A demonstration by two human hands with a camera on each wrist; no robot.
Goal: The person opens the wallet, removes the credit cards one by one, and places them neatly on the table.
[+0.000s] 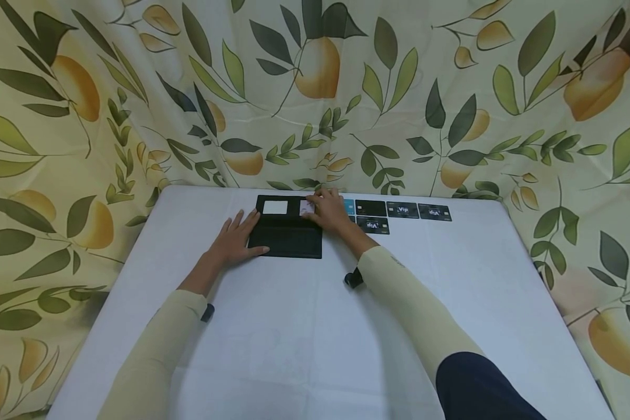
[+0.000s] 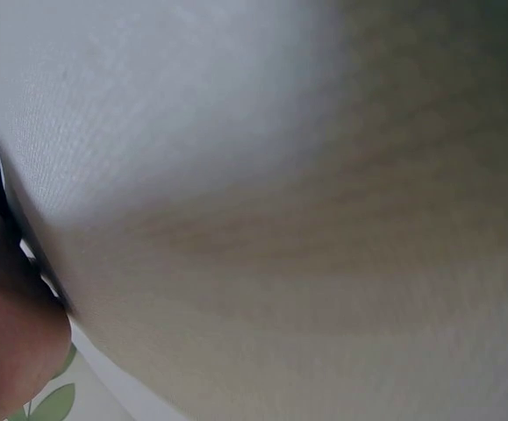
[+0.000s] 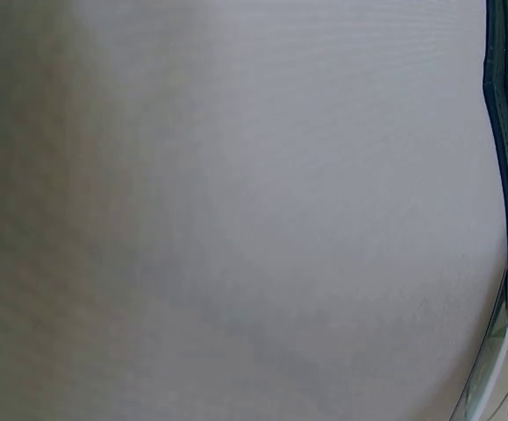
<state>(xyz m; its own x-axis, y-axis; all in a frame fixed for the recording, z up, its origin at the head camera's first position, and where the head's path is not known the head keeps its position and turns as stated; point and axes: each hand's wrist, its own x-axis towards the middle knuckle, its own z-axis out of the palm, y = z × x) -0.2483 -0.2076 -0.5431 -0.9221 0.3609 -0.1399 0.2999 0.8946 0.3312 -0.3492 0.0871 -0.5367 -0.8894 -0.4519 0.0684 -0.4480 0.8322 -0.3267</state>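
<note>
**Two hands at an open black wallet**

An open black wallet [image 1: 289, 230] lies flat on a white table [image 1: 304, 338]. The left hand [image 1: 236, 239] rests on the wallet's left edge with its fingers straight and spread a little, the fingertips lying on the black surface and the thumb along the near edge. The right hand [image 1: 329, 213] sits at the wallet's upper right corner, its fingers bent down over a pale pink card [image 1: 307, 207]; they appear to pinch it, though the grip itself is partly hidden by the knuckles. Left of those fingertips, a white card [image 1: 275, 207] sits in the wallet's upper half. Just beyond the right hand's far side, a blue card [image 1: 349, 206] peeks out, and a row of black cards [image 1: 403, 210] continues further right on the table. Both wrist views are blurred and show mostly white cloth.
</note>
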